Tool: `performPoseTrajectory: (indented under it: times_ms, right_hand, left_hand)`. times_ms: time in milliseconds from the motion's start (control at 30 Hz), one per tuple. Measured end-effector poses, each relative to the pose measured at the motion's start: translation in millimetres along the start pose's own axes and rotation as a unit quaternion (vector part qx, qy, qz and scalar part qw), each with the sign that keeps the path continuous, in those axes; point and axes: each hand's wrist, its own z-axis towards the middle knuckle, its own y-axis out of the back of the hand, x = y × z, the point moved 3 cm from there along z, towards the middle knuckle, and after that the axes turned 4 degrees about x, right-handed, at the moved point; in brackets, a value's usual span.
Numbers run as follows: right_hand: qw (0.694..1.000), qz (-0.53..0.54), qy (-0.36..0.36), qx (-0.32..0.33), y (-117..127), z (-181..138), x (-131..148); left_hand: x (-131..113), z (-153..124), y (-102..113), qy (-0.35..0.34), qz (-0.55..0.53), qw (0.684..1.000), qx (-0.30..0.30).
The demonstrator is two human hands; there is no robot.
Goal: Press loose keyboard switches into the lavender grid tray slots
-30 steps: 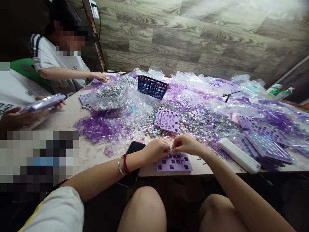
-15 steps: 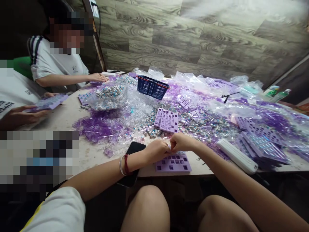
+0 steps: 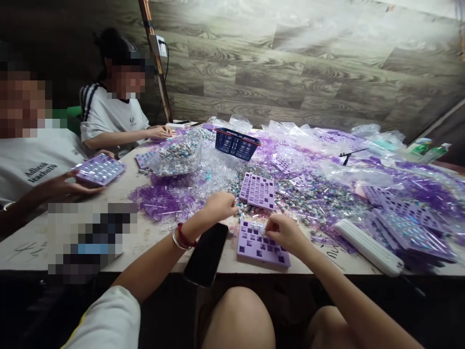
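Nearest me, at the table edge, lies a purple plate with square holes (image 3: 254,252), which looks like a keyboard case. My right hand (image 3: 285,230) is over its upper right part, the fingers closed in a pinch; anything between them is too small to make out. To the upper left, my left hand (image 3: 220,206) is curled shut beside the pile of small grey-and-blue pieces (image 3: 308,194), apart from the plate; its fingertips are hidden from me. Just beyond the hands, stacked purple plates with holes (image 3: 257,190) rest on the pile.
A black phone (image 3: 207,254) overhangs the table edge under my left wrist. Right lie a long white case (image 3: 368,245) and stacked filled plates (image 3: 414,232). Farther back stand a dark blue basket (image 3: 237,144) and a clear tub of pieces (image 3: 178,157). Two co-workers sit left, one holding a purple plate (image 3: 100,169).
My hands, together over the plate before, are now apart: the left has moved up and left to the pile, the right stays over the plate. The view has shifted left.
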Motion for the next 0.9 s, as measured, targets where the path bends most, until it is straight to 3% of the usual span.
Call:
performPoseTrajectory:
  times_ms: [167, 300, 467, 633, 733, 900]
  right_hand:
    - [0.996, 0.057, 0.049, -0.056, 5.1, -4.6, -9.1]
    - [0.994, 0.056, 0.031, -0.084, 9.5, 3.1, -10.6]
    - [0.994, -0.02, 0.023, -0.104, 8.7, 13.5, -4.4]
    - [0.992, -0.057, -0.005, -0.109, 9.4, 20.5, -6.8]
    - [0.988, -0.07, -0.038, -0.133, 17.0, 19.0, -14.5]
    - [0.981, -0.048, -0.067, -0.175, 31.0, 11.2, -24.7]
  left_hand:
    - [19.9, 2.8, 5.5, 0.013, 0.029, 0.995, 0.096]
    - [17.8, 5.1, -1.5, 0.048, 0.033, 0.994, 0.095]
    - [14.0, 8.2, -8.2, 0.049, 0.056, 0.995, 0.07]
    - [-0.4, 6.9, -13.8, -0.04, -0.046, 0.998, 0.002]
    - [-12.1, 3.5, -19.9, -0.104, -0.154, 0.982, 0.014]
    - [-22.2, 1.5, -32.7, -0.125, -0.21, 0.969, 0.045]
